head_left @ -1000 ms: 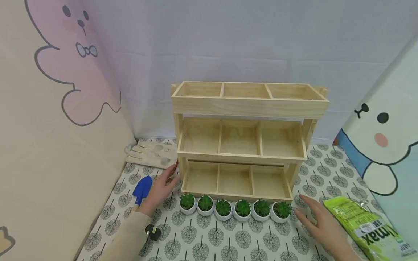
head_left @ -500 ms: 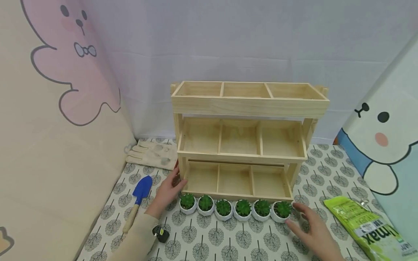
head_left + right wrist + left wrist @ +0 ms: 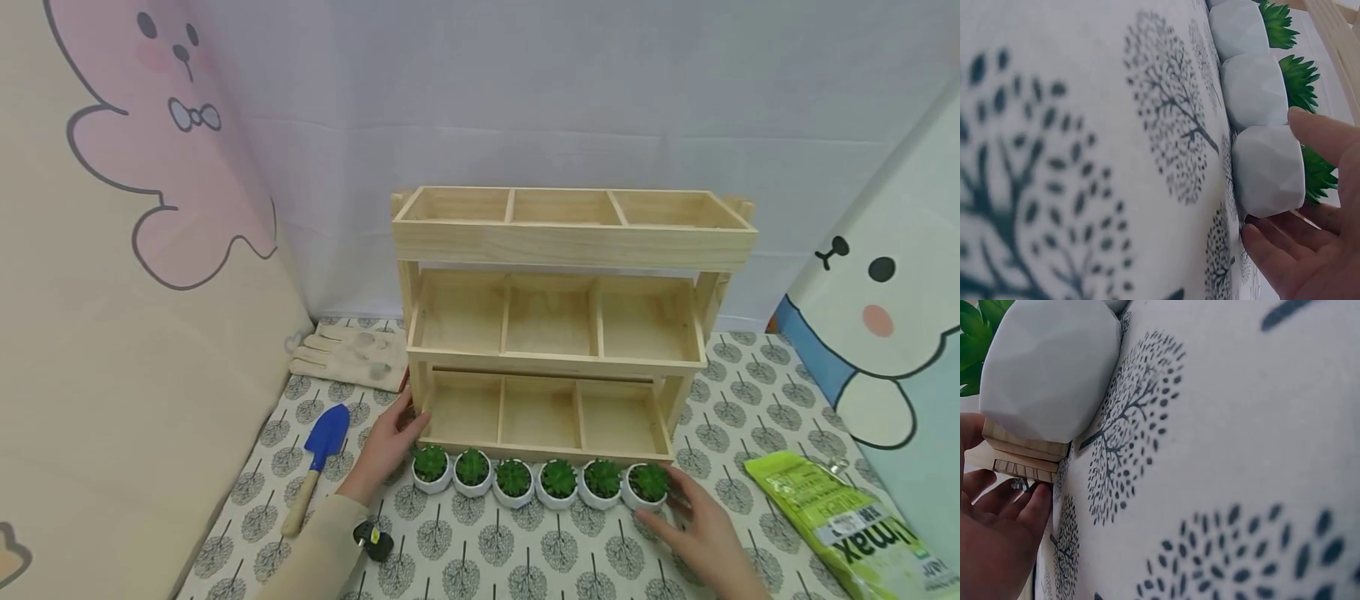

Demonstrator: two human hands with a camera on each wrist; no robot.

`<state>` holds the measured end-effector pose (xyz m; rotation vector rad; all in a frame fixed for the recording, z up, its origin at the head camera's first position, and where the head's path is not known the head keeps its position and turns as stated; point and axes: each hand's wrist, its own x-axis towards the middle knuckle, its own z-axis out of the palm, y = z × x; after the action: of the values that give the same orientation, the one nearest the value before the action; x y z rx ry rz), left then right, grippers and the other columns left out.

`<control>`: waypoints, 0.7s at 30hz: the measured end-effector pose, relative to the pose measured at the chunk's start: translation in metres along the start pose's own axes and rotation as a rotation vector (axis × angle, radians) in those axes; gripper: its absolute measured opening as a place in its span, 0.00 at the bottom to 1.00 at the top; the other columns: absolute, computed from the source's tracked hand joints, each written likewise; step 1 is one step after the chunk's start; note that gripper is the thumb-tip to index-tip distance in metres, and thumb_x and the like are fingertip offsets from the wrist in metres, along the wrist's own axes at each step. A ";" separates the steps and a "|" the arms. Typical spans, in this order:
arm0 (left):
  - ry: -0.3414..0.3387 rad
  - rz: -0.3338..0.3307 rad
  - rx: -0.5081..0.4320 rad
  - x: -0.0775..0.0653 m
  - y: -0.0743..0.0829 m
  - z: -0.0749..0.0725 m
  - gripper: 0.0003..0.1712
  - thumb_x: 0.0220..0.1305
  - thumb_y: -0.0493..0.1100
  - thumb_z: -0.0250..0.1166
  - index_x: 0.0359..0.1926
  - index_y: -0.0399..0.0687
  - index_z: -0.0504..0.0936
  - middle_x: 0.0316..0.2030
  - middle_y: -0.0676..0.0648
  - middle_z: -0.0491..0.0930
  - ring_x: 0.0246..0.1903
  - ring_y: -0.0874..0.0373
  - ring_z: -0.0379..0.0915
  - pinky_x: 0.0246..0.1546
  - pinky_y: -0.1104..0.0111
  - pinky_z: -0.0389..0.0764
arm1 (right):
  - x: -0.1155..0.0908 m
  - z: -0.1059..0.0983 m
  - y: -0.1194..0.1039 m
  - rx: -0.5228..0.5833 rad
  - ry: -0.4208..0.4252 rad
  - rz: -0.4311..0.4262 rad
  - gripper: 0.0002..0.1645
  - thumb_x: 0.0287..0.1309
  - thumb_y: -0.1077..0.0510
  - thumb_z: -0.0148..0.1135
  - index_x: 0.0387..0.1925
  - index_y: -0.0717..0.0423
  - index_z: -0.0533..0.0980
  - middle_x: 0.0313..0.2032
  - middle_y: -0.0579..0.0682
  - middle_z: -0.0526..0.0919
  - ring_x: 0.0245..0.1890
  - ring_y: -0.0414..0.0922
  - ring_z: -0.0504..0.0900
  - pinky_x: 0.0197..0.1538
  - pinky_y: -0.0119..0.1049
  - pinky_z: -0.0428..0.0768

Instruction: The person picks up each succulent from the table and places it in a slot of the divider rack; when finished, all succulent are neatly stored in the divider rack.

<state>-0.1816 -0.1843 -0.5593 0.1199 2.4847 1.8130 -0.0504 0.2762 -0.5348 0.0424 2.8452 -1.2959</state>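
Note:
A three-tier wooden planter shelf [image 3: 573, 247] stands at the back of the table. My left hand [image 3: 386, 442] grips its lower left end; in the left wrist view the thumb is on one side of the wood [image 3: 1025, 444] and the fingers on the other. Small white faceted pots with green succulents stand in a row before the shelf. My right hand [image 3: 697, 525] holds the rightmost potted succulent [image 3: 645, 490]. In the right wrist view, the thumb meets the rim of that white pot [image 3: 1269, 172] and the fingers curl round its far side.
A blue trowel [image 3: 324, 442] with a wooden handle lies on the left, below a pair of cream gloves [image 3: 352, 354]. On the right lies a green printed bag [image 3: 847, 525]. Fabric walls enclose the tree-patterned tablecloth [image 3: 480, 558] on three sides.
My left hand has moved right from beside the trowel onto the shelf's lower left end. My right hand has moved left and taken hold of the rightmost potted succulent.

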 end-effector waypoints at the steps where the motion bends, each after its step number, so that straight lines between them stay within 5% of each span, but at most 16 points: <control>1: -0.002 -0.001 -0.006 0.000 0.000 0.000 0.40 0.78 0.45 0.64 0.83 0.53 0.57 0.73 0.38 0.68 0.69 0.42 0.70 0.65 0.52 0.76 | 0.000 0.001 0.000 0.007 0.004 0.001 0.54 0.57 0.42 0.79 0.73 0.68 0.65 0.63 0.72 0.75 0.62 0.69 0.77 0.59 0.55 0.81; 21: -0.021 -0.046 -0.064 -0.001 -0.009 -0.003 0.42 0.76 0.52 0.66 0.83 0.61 0.57 0.76 0.45 0.65 0.73 0.46 0.64 0.71 0.54 0.68 | 0.005 0.011 0.001 -0.022 0.071 0.107 0.57 0.53 0.40 0.82 0.72 0.69 0.67 0.63 0.73 0.75 0.61 0.67 0.79 0.57 0.45 0.82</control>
<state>-0.1806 -0.1897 -0.5668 0.0775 2.3922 1.8606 -0.0553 0.2687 -0.5423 0.2417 2.8699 -1.2668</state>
